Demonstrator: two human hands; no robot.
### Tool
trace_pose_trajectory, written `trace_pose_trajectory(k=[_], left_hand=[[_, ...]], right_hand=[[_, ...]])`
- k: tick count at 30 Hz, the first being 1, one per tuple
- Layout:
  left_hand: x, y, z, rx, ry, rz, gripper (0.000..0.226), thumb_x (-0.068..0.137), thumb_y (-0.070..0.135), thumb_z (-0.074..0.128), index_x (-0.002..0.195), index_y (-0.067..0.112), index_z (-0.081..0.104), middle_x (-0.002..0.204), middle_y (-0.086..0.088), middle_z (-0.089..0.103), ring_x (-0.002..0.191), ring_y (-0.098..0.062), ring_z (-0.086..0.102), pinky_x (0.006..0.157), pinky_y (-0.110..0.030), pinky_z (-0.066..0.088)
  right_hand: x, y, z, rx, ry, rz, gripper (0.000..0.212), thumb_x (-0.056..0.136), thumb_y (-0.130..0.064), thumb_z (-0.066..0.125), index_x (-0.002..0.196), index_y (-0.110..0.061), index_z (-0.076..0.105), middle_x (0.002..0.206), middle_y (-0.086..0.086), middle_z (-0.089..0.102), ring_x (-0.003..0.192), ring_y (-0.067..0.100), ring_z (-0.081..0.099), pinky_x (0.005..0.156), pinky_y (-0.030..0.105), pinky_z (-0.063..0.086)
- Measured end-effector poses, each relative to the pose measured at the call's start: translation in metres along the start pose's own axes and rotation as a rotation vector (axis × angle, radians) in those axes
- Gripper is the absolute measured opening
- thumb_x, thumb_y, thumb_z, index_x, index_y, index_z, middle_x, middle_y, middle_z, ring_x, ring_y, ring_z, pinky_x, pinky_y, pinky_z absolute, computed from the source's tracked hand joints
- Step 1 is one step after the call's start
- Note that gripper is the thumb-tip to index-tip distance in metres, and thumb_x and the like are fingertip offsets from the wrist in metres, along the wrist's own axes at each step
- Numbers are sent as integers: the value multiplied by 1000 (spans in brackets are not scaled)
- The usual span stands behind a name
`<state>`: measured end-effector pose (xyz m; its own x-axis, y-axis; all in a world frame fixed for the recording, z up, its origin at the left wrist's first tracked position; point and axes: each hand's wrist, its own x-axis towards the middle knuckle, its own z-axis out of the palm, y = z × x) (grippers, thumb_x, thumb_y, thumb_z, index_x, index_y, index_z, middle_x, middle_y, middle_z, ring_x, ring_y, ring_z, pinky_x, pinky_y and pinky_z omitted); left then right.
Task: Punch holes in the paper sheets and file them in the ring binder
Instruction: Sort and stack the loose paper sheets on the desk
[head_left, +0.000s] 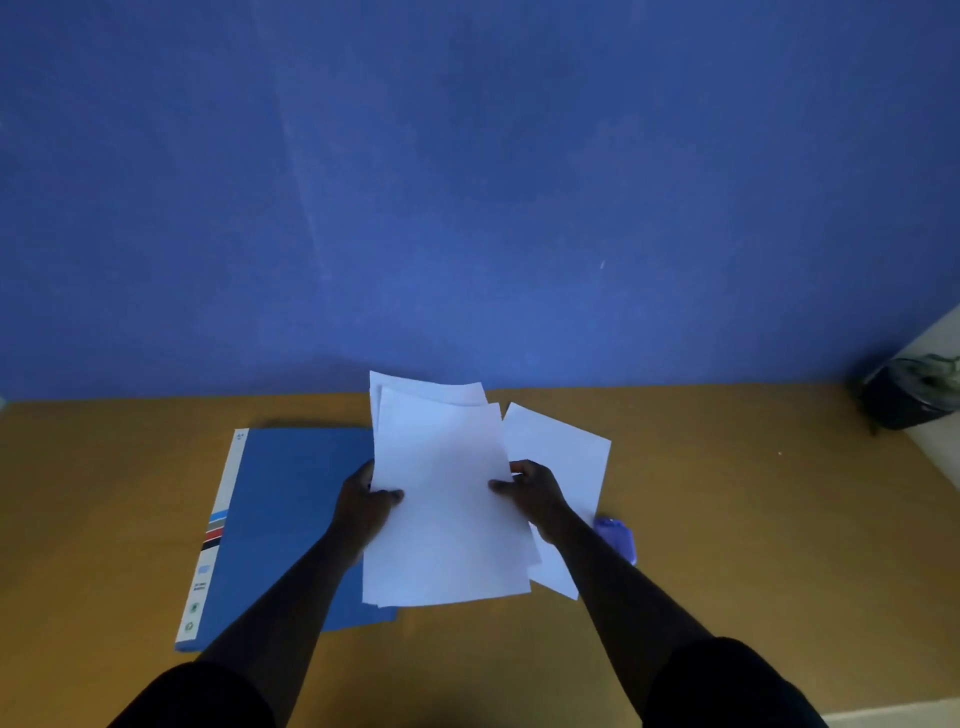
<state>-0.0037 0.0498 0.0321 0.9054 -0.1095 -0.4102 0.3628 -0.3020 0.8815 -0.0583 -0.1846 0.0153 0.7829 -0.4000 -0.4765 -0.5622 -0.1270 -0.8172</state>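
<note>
A loose stack of white paper sheets (444, 499) is lifted above the table, held on both sides. My left hand (363, 506) grips its left edge with the thumb on top. My right hand (535, 496) grips its right edge. Another white sheet (563, 452) lies flat on the table behind my right hand. A closed blue ring binder (283, 512) with a white striped spine lies to the left, partly under the stack and my left forearm. A purple hole punch (617, 538) shows just right of my right wrist, mostly hidden by it.
The wooden table (753, 545) meets a blue wall (467, 182) at the back. A dark bin (906, 392) stands on the floor at the far right, past the table's right edge.
</note>
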Motion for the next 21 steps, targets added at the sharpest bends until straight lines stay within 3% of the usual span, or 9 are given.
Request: trace_pose_trajectory(k=[3, 6, 9, 12, 16, 21], left_hand=[[8, 3, 11, 72, 54, 16, 39, 77, -1, 64, 109, 19, 64, 100, -2, 69, 90, -22, 66, 78, -33, 53], [19, 5, 17, 98, 104, 22, 38, 77, 3, 64, 111, 20, 64, 102, 0, 68, 93, -22, 64, 83, -34, 54], [32, 4, 21, 111, 135, 23, 37, 79, 3, 65, 114, 17, 64, 104, -1, 68, 94, -23, 63, 84, -34, 52], [39, 2, 20, 126, 152, 28, 38, 81, 3, 66, 116, 15, 63, 104, -1, 67, 96, -23, 63, 87, -35, 51], [49, 0, 19, 151, 161, 31, 38, 83, 2, 66, 119, 12, 61, 108, -1, 64, 98, -22, 60, 86, -32, 48], [56, -3, 17, 171, 174, 10, 38, 83, 2, 66, 119, 10, 61, 106, -2, 65, 97, -22, 60, 85, -31, 48]], right_hand=[[15, -1, -7, -13, -18, 45, 30, 78, -22, 73, 105, -11, 67, 99, 6, 71, 86, 24, 69, 81, 41, 60], [34, 4, -20, 2, -1, 111, 24, 80, -17, 68, 102, -8, 68, 91, 9, 72, 78, 22, 68, 73, 33, 56], [59, 16, -39, -267, 215, 153, 37, 78, -16, 62, 114, -9, 65, 109, 10, 70, 102, 27, 66, 82, 24, 49], [75, 27, -52, -486, 422, 317, 58, 78, -25, 69, 128, -9, 45, 130, 15, 51, 120, 36, 51, 98, 38, 41], [88, 42, -59, -647, 490, 469, 96, 65, -56, 80, 132, -4, 35, 136, 19, 44, 124, 37, 45, 101, 44, 37], [96, 50, -59, -670, 491, 357, 93, 67, -53, 80, 131, -1, 36, 131, 19, 49, 119, 36, 50, 95, 45, 42]])
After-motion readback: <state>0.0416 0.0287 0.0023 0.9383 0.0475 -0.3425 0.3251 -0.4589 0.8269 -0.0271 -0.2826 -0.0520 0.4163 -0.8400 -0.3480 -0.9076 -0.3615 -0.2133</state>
